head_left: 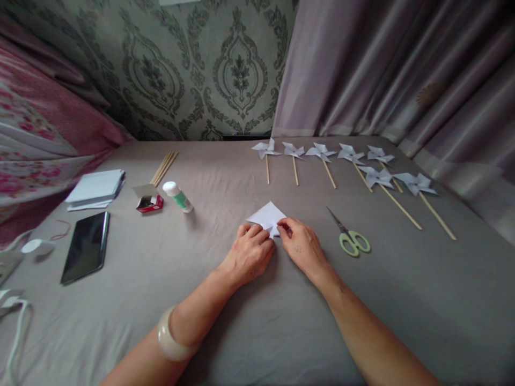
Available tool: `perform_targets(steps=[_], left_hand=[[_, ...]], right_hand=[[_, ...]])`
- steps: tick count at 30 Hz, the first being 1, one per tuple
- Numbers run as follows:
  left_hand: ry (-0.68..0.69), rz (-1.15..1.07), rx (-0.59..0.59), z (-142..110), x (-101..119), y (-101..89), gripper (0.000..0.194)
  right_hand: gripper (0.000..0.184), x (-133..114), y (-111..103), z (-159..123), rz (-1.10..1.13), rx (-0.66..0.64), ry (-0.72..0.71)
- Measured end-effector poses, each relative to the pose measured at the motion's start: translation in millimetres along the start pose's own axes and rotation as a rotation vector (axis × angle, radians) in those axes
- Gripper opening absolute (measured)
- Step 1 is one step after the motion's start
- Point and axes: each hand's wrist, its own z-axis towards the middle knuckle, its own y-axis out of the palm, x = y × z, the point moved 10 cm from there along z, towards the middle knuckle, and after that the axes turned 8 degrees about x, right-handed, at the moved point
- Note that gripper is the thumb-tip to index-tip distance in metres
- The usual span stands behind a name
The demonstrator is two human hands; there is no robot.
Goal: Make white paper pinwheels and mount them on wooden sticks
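White paper (269, 214): lower edge partly hidden by the left hand (251, 249) and right hand (301, 244).
Red box (151, 207): contents too small to identify.
Forearms (205, 311): cut off by the bottom edge.
Curtain (341, 64): cut off at top and right.

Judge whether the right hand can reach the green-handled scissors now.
Probably yes: the green-handled scissors lie right of the right hand with nothing between them, though it is busy at the folded white paper.
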Motion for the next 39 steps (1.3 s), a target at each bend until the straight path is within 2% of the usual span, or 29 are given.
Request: perform_targets(steps=[28,39], left_hand=[[-0.002,-0.009,0.008,-0.5,-0.2,0.0,0.02],[0.004,-0.003,0.023,-1.0,-0.1,0.1,0.021]], right_hand=[[0.027,-8.5,5.2,2.0,-0.075,-0.084,-0.099],[0.028,-10.4,6.5,1.5,-0.119,-0.104,-0.096]])
